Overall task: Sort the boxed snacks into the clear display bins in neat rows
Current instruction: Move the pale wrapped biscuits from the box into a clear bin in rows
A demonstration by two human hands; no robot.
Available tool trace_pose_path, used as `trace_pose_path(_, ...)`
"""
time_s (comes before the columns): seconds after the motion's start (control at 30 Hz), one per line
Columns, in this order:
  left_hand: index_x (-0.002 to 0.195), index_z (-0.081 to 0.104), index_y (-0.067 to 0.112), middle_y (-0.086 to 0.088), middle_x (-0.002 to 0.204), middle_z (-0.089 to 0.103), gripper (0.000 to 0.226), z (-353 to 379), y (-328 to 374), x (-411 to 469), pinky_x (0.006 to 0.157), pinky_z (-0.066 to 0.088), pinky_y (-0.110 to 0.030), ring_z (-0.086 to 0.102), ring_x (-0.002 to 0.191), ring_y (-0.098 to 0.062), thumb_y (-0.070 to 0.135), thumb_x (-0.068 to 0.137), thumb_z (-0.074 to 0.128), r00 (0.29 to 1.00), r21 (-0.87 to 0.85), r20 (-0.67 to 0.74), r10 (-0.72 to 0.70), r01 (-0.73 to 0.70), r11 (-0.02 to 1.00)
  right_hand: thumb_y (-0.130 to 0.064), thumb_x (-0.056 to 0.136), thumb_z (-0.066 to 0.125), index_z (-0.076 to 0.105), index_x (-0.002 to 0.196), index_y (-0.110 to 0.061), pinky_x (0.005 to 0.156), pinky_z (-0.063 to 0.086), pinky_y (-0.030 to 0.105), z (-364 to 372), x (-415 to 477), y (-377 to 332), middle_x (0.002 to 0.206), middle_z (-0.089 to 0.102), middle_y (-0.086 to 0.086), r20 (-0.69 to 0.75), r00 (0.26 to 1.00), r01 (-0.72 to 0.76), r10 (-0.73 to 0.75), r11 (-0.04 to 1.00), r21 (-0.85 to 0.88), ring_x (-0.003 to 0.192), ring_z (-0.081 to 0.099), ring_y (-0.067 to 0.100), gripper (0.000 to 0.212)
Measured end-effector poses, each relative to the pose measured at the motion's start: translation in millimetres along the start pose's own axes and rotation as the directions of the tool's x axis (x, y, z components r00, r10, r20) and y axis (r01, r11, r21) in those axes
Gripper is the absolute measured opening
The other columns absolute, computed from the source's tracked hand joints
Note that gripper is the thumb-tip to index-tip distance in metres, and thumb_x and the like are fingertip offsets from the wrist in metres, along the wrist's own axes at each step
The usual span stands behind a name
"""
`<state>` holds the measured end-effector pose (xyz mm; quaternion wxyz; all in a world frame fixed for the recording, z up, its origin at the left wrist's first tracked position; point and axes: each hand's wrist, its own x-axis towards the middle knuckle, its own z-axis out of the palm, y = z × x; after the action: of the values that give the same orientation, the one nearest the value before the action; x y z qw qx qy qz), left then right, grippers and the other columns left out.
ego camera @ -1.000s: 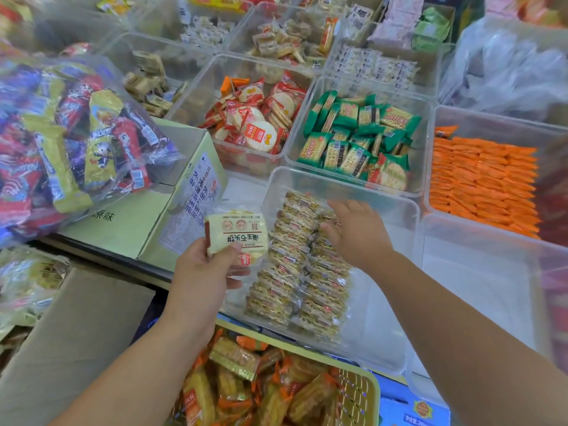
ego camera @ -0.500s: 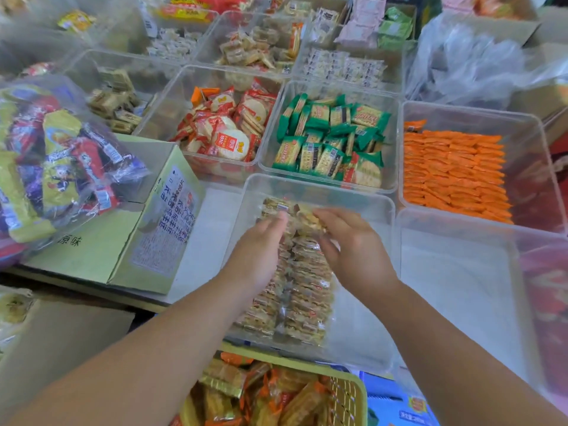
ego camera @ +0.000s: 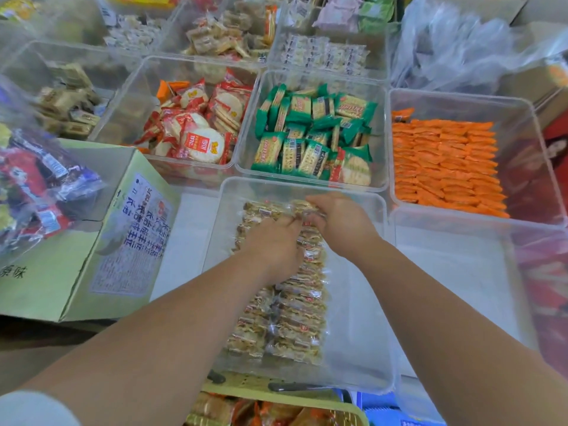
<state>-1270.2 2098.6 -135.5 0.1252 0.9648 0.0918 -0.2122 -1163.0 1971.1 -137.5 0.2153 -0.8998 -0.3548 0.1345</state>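
Bare hands [ego camera: 344, 229], bare forearms [ego camera: 184, 318], pale grey sleeve [ego camera: 30, 407]

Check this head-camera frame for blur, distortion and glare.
Head view: wide-angle distortion bows the rim of the near bin; the candy bag at left is smeared, far bins soft; left hand, right hand and the snack rows are fairly sharp; light is flat, only faint sheen on clear plastic.

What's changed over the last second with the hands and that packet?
The left hand moved right, from beside the front bin into it, joining the right hand at the far end of the cracker rows. The packet it held no longer shows. The rows stayed put.
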Motion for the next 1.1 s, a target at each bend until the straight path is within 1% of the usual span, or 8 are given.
trace_pose_path(0.13,0.153,0.038,0.019,0.0,0.153,0.041,0.056,7.7,-3.0,-8.5,0.106,0.042,-0.051,0.044,0.129,-0.031,0.04,0.101,0.048,0.997,-0.006,-0.072,0.034,-0.034,0.999,-0.024,0.098,0.063,0.062,0.135,-0.023,0.09,0.05,0.039,15.3,5.1,-0.3,0.12,0.066,0.011,0.037,0.999,-0.009,0.009,1.0,-0.002,0.111,0.059,0.032,0.038)
trace_pose_path(0.37,0.156,0.032,0.024,0.005,0.156,0.039,0.059,13.2,-1.8,-13.2,0.108,0.036,-0.05,0.04,0.131,-0.029,0.043,0.102,0.045,0.997,0.021,-0.076,0.034,-0.032,0.999,-0.026,0.099,0.059,0.058,0.139,-0.029,0.092,0.048,0.034,32.0,19.2,-5.4,0.135,0.061,0.007,0.113,0.991,-0.072,0.077,0.996,-0.046,0.121,0.057,0.029,0.041)
trace_pose_path(0.6,0.157,0.029,0.025,0.007,0.157,0.037,0.059,14.9,-1.6,-17.2,0.107,0.038,-0.049,0.038,0.132,-0.026,0.041,0.102,0.046,0.994,0.03,-0.097,0.051,-0.048,0.998,-0.028,0.1,0.056,0.055,0.142,-0.029,0.09,0.048,0.034,36.0,23.1,-5.5,0.137,0.059,0.008,0.153,0.985,-0.069,0.082,0.993,-0.091,0.121,0.057,0.029,0.042)
trace_pose_path(0.7,0.151,0.04,0.025,0.005,0.154,0.039,0.055,15.1,-2.7,-22.2,0.108,0.039,-0.046,0.04,0.13,-0.025,0.04,0.099,0.052,0.983,-0.006,-0.181,0.036,-0.038,0.999,-0.032,0.1,0.057,0.055,0.142,-0.024,0.097,0.046,0.035,38.0,16.7,-6.5,0.136,0.058,0.009,0.134,0.987,-0.089,0.093,0.996,-0.032,0.124,0.054,0.029,0.043)
trace_pose_path(0.77,0.144,0.044,0.023,0.001,0.153,0.038,0.057,16.7,-5.9,-27.0,0.113,0.035,-0.047,0.037,0.134,-0.026,0.047,0.095,0.057,0.962,0.011,-0.274,-0.011,0.014,1.0,-0.043,0.097,0.059,0.058,0.139,-0.02,0.098,0.045,0.033,39.9,9.5,-6.1,0.133,0.062,0.006,0.075,0.989,-0.136,0.129,0.986,0.101,0.123,0.055,0.026,0.048)
trace_pose_path(0.87,0.156,0.024,0.02,-0.005,0.166,0.016,0.082,20.6,-16.2,-28.8,0.125,0.012,-0.053,0.014,0.153,-0.03,0.06,0.092,0.056,0.961,0.061,-0.274,-0.048,0.067,0.996,-0.056,0.091,0.063,0.063,0.13,-0.019,0.087,0.042,0.025,43.8,-1.1,-5.9,0.124,0.067,-0.001,-0.076,0.934,-0.283,0.349,0.855,0.435,0.114,0.061,0.017,0.054)
trace_pose_path(0.97,0.162,-0.003,0.019,-0.003,0.171,-0.01,0.1,22.2,-29.5,-23.9,0.123,-0.007,-0.054,-0.009,0.157,-0.027,0.071,0.092,0.046,0.976,0.106,-0.213,-0.055,0.079,0.991,-0.059,0.085,0.069,0.063,0.127,-0.016,0.086,0.043,0.025,51.5,-3.5,-6.9,0.123,0.067,0.0,-0.166,0.829,-0.387,0.535,0.762,0.519,0.113,0.062,0.018,0.06)
trace_pose_path(1.1,0.159,-0.021,0.019,-0.001,0.168,-0.025,0.109,23.8,-38.5,-15.4,0.122,-0.012,-0.052,-0.02,0.155,-0.023,0.082,0.089,0.034,0.99,0.121,-0.116,-0.083,0.097,0.988,-0.076,0.074,0.065,0.058,0.131,-0.011,0.091,0.056,0.045,60.8,0.6,-4.5,0.123,0.067,0.004,0.013,0.694,-0.583,0.72,0.551,0.597,0.106,0.068,0.027,0.087)
